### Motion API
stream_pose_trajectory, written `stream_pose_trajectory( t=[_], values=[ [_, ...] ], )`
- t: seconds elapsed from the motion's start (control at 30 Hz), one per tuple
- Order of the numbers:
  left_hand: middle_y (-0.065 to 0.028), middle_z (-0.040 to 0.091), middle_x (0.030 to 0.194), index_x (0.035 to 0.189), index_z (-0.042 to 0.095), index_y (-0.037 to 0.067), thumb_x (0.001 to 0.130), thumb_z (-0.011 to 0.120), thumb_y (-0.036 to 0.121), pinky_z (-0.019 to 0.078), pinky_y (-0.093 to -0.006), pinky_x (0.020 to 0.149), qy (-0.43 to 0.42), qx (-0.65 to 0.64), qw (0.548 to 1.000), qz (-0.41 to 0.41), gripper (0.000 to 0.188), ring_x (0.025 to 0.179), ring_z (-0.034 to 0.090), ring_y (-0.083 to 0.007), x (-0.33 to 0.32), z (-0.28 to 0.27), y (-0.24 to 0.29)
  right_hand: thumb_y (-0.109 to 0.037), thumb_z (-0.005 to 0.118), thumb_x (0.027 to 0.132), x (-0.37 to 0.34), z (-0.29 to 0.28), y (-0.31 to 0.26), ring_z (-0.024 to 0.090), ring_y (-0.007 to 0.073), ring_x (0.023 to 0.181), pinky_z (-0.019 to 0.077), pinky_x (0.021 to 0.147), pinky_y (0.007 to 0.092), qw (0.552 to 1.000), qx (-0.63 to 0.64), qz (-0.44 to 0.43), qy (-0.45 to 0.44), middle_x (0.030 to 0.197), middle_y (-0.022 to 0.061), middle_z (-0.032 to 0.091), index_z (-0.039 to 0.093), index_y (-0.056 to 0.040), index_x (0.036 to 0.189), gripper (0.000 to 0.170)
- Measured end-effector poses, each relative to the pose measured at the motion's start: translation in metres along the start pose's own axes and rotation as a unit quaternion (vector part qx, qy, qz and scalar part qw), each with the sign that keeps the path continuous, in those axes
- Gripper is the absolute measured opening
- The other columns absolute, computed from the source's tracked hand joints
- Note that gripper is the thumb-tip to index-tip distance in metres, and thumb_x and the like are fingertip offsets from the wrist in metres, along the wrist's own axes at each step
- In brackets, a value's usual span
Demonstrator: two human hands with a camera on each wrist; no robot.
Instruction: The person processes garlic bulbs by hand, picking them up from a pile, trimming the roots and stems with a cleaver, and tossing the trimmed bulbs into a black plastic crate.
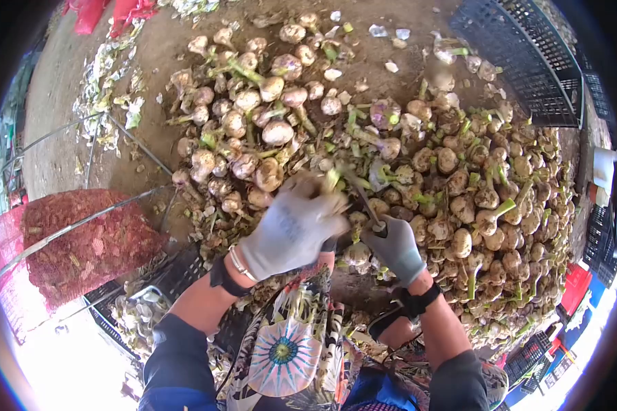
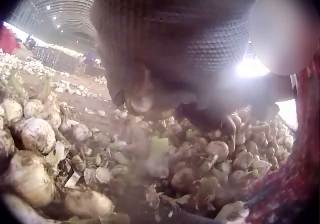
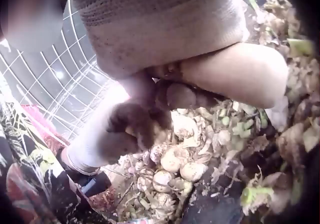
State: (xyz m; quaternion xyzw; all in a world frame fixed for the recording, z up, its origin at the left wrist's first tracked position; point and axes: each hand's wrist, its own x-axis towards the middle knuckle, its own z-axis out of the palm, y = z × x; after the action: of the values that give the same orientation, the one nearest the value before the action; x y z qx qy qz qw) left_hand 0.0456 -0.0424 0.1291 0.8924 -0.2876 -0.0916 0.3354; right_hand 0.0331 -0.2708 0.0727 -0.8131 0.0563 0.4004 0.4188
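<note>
Patterned cloth (image 1: 284, 353) with a blue starburst lay closest to my head camera, at six o'clock. Near the middle I saw the gloved left hand (image 1: 288, 222) clasping a green garlic stem (image 1: 331, 181), its bulb too blurred to make out. At four o'clock the right hand (image 1: 396, 248) gripped a knife (image 1: 367, 205), blade slanting toward eleven, near that stem. Loose bulbs (image 1: 277, 133) lay toward twelve, a garlic heap (image 1: 500, 240) at three, a black crate (image 1: 514, 68) at two, a red net sack (image 1: 92, 240) at nine.

On my left wrist feed, the left hand filled twelve; large bulbs lay at eight.

On my right wrist feed, the right hand covered twelve, wire mesh (image 3: 50, 79) stood at ten and bulbs lay at six.
</note>
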Motion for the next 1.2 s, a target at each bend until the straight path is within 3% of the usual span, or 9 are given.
stream_pose_trajectory(
  t=[0.1,0.17,0.27,0.4,0.73,0.9,1.03,1.1,1.2],
  values=[
    [-0.0158,0.061,0.122,0.125,0.059,0.016,0.073,0.072,0.001,0.0585,-0.0415,0.086,0.086,-0.246,0.964,0.06,0.056,0.11,0.064,-0.0382,0.042,0.016,0.048,-0.015,0.069,0.088,-0.027,0.027,0.025,0.06,0.0178,0.103,0.0509,0.081,0.0321,0.991,0.116,0.025,-0.067,0.127,0.0079,0.062,0.052,-0.0015,0.135,0.051],
    [-0.0189,0.058,0.126,0.13,0.057,0.015,0.073,0.073,0.006,0.0582,-0.0406,0.088,0.03,-0.287,0.955,0.065,0.059,0.112,0.063,-0.0366,0.056,0.007,0.057,-0.013,0.065,0.093,-0.038,0.034,0.027,0.06,0.0149,0.091,0.0504,0.073,0.0299,0.865,0.497,0.068,0.005,0.113,0.0071,0.062,0.057,-0.004,0.123,0.032],
    [-0.017,0.054,0.135,0.137,0.05,0.012,0.074,0.075,0.013,0.0427,-0.049,0.107,-0.009,0.002,0.993,-0.116,0.068,0.121,0.057,-0.0372,0.033,-0.007,-0.002,-0.009,0.071,0.09,-0.013,0.015,0.007,0.054,0.0068,0.054,0.0418,0.048,0.022,0.945,0.315,0.071,0.05,0.068,-0.0021,0.062,0.068,-0.003,0.09,0.006],
    [-0.014,0.061,0.117,0.133,0.053,0.01,0.067,0.077,0.018,0.0315,-0.0533,0.112,-0.203,0.394,0.868,-0.227,0.071,0.122,0.053,-0.0331,-0.033,0.02,-0.093,-0.004,0.073,0.086,-0.01,0.006,0.002,0.058,0.0058,0.061,0.0453,0.052,0.0218,0.931,0.34,0.077,0.105,0.074,0.001,0.067,0.071,-0.0006,0.095,0.01],
    [-0.0189,0.059,0.121,0.131,0.052,0.005,0.055,0.081,0.016,0.0408,-0.05,0.104,0.117,0.062,0.982,-0.133,0.082,0.113,0.057,-0.0367,-0.016,0.014,-0.027,-0.017,0.072,0.093,0.019,0.032,-0.046,0.061,0.0061,0.076,0.0493,0.067,0.0225,0.854,0.521,0.0,-0.001,0.099,0.0005,0.069,0.064,-0.0006,0.125,0.036],
    [-0.0123,0.059,0.127,0.14,0.043,0.0,0.066,0.089,0.024,0.0462,-0.0342,0.102,0.084,-0.362,0.889,-0.268,0.091,0.117,0.058,-0.0216,-0.018,0.016,-0.025,-0.015,0.069,0.095,0.018,0.025,-0.052,0.06,0.007,0.081,0.0501,0.074,0.0238,0.848,0.53,-0.025,0.001,0.101,0.0013,0.068,0.064,0.0006,0.125,0.034],
    [-0.0105,0.06,0.128,0.142,0.043,-0.001,0.067,0.092,0.03,0.0459,-0.0325,0.101,0.074,-0.488,0.826,-0.272,0.095,0.116,0.056,-0.016,-0.024,0.018,-0.03,-0.013,0.073,0.092,0.011,0.013,-0.065,0.062,0.0087,0.084,0.0522,0.076,0.0259,0.899,0.435,-0.044,-0.014,0.099,0.0024,0.069,0.066,-0.0004,0.118,0.03],
    [-0.0121,0.062,0.127,0.143,0.043,0.001,0.071,0.087,0.018,0.0471,-0.0334,0.1,0.064,-0.434,0.856,-0.275,0.086,0.113,0.06,-0.0199,-0.03,0.019,-0.032,-0.013,0.079,0.085,0.0,0.007,-0.063,0.066,0.0107,0.081,0.0524,0.073,0.0252,0.982,0.152,-0.081,0.074,0.099,0.0082,0.072,0.066,-0.0044,0.119,0.037],
    [-0.0099,0.063,0.118,0.137,0.046,0.001,0.072,0.086,0.014,0.0509,-0.0341,0.095,0.038,-0.116,0.989,-0.078,0.077,0.109,0.061,-0.018,-0.038,0.036,-0.038,-0.015,0.075,0.079,-0.016,0.011,-0.057,0.068,0.022,0.074,0.0524,0.064,0.0327,0.956,-0.086,-0.236,0.15,0.086,0.01,0.068,0.068,-0.0086,0.108,0.03]
  ],
)
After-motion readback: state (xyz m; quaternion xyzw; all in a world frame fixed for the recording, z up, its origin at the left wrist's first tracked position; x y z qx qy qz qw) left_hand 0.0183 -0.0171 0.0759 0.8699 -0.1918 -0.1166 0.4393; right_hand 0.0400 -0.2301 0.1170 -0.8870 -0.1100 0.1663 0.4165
